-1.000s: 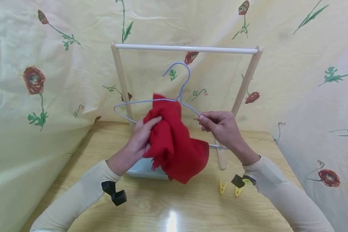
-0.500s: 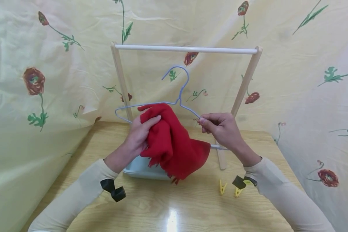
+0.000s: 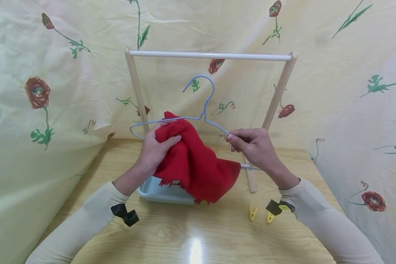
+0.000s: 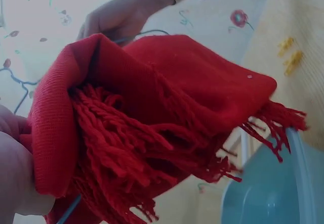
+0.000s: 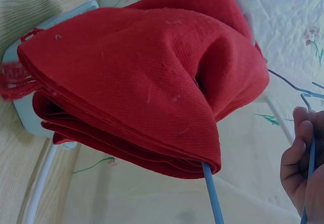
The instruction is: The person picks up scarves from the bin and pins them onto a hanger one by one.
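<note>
My left hand (image 3: 153, 150) holds a red fringed scarf (image 3: 199, 167), its thumb lying over the front folds. A corner of the cloth stands above the left arm of a blue wire hanger (image 3: 213, 88), behind the wire. Between thumb and fingers my right hand (image 3: 253, 146) pinches the hanger's right arm, with the hook pointing up. In the right wrist view, the hanger's lower bar (image 5: 212, 196) enters the folded scarf (image 5: 136, 82). Loose fringe hangs from the scarf (image 4: 126, 128) in the left wrist view. Cloth hides most of my left fingers.
Behind the hands stands a rack with wooden posts and a white top rail (image 3: 211, 55). A light blue bin (image 3: 166, 198) sits under the scarf. Two yellow clothespins (image 3: 252, 212) lie on the wooden table (image 3: 151, 234) at the right. Flowered cloth surrounds the table.
My left hand has shifted left and slightly down along the hanger with the scarf, uncovering more of the bin. The hanger has dropped slightly; my right hand has kept its pinch.
</note>
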`<state>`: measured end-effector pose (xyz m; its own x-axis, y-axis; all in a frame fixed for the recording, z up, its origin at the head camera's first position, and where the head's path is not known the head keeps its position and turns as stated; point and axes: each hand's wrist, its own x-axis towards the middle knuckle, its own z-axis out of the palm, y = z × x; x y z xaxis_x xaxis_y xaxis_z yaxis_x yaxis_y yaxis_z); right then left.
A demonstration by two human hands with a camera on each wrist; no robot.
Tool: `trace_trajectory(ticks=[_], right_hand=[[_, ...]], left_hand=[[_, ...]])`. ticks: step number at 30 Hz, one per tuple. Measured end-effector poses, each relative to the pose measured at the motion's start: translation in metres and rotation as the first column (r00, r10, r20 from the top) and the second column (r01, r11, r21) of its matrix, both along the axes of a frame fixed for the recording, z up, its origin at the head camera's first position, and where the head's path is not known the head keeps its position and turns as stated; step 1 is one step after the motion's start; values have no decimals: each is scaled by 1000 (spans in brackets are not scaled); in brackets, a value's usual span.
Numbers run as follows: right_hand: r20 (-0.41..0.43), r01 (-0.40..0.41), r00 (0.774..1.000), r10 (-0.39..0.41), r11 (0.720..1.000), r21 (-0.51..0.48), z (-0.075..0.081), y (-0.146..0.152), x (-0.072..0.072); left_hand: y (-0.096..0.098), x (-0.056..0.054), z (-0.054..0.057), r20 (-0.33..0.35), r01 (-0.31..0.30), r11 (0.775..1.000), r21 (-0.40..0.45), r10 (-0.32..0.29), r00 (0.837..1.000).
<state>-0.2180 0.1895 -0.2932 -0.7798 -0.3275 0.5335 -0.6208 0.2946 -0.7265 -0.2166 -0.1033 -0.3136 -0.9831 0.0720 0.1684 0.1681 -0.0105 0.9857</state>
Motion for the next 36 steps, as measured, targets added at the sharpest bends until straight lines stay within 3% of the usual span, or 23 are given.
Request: trace_trajectory(ticks=[6,13,20,30,36], right_hand=[[-6,-10,1000,10,1000,4,2,-1,1],[-15,-13,1000,13,1000,1,1,-1,-1],[-4,-18,1000,18,1000,3,1,-2,-2],[-4,-10,1000,10,1000,14,5,-2,0],[-28,-7,1000,7,1000,10,14,-1,-1]], left_hand=[[-6,-2,-4,-65,-54,994,-97,47,997],[-13,-7,-8,-187,-68,986,-155,38,982],[-18,-9,-13,-233,-111,965,-238,55,971],[-28,-12,-15,-257,-140,889,-436,26,966],[-35,-13,-18,-275,-191,826,-531,46,960]])
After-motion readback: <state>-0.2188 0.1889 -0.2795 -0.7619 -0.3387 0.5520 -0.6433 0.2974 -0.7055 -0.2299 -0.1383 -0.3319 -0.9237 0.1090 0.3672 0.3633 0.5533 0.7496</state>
